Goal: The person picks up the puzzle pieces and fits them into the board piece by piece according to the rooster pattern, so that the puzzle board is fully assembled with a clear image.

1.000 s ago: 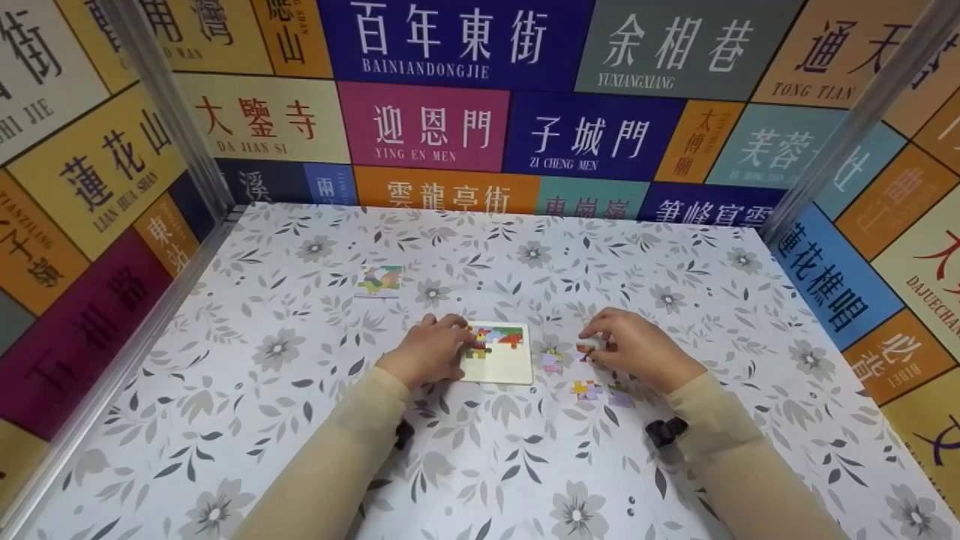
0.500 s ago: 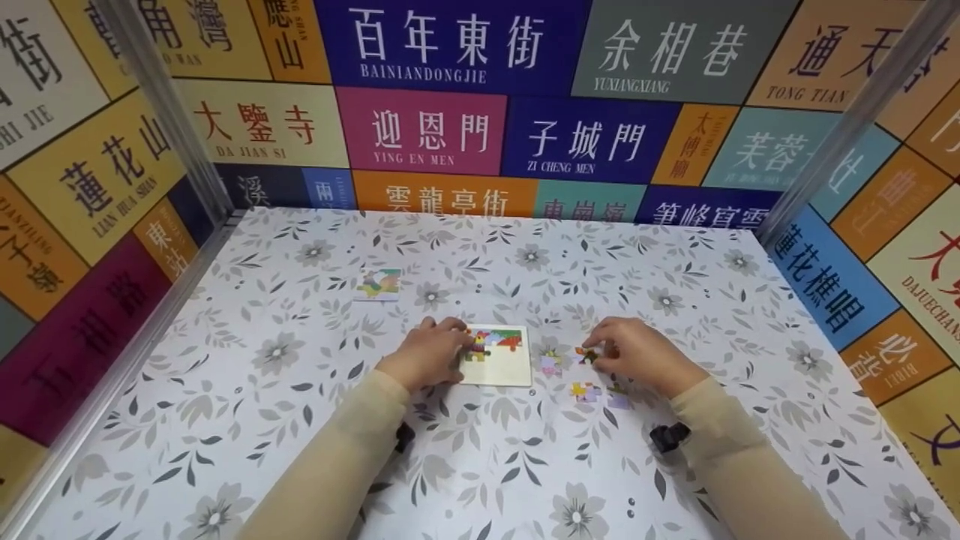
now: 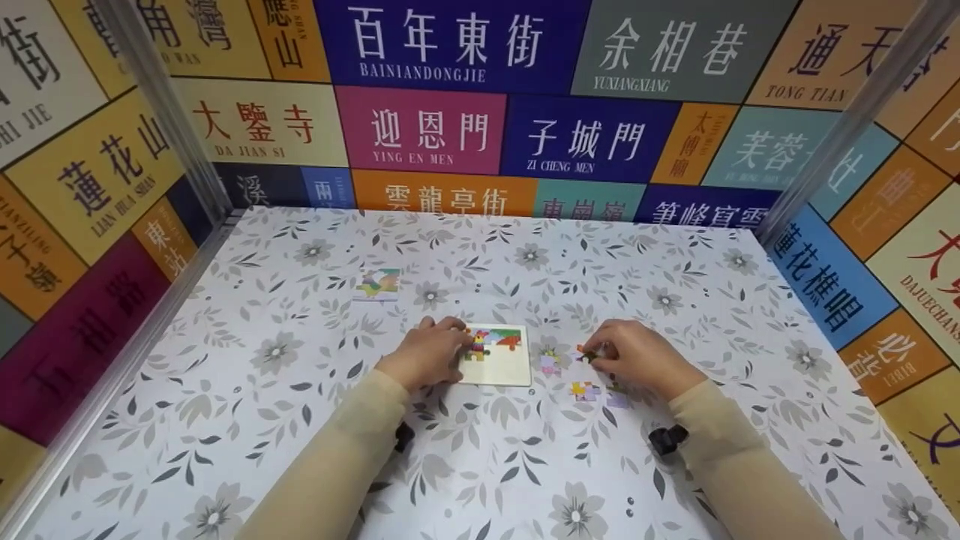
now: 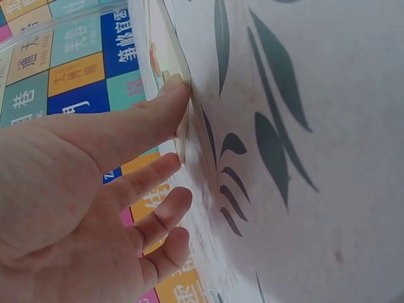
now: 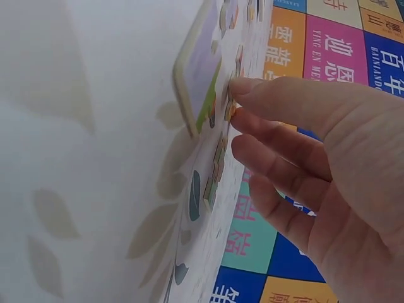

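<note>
In the head view my left hand [image 3: 424, 352] holds the left side of a cream puzzle board [image 3: 504, 371], partly filled with colourful pieces along its top and left. The left wrist view has the thumb on the board's rim [image 4: 178, 44], with the other fingers spread loosely. To the right of the board, my right hand [image 3: 637, 356] pinches a small jigsaw piece [image 3: 583, 353] between thumb and forefinger, close to the tabletop. The right wrist view shows its fingertips at the piece, which they partly cover. A pink-purple piece [image 3: 550, 365] lies between board and right hand.
Nearer the person lie a yellow-purple piece [image 3: 583, 391] and a purple-green one [image 3: 617, 399]. A small square picture [image 3: 377, 285] rests at the back left of the flower-patterned table [image 3: 480, 465]. Printed panels [image 3: 420, 131] wall in the back and sides.
The piece in my right hand has been turned, from a pale edge showing to its coloured face, and then tilted a little. The left hand and the board stay in place.
</note>
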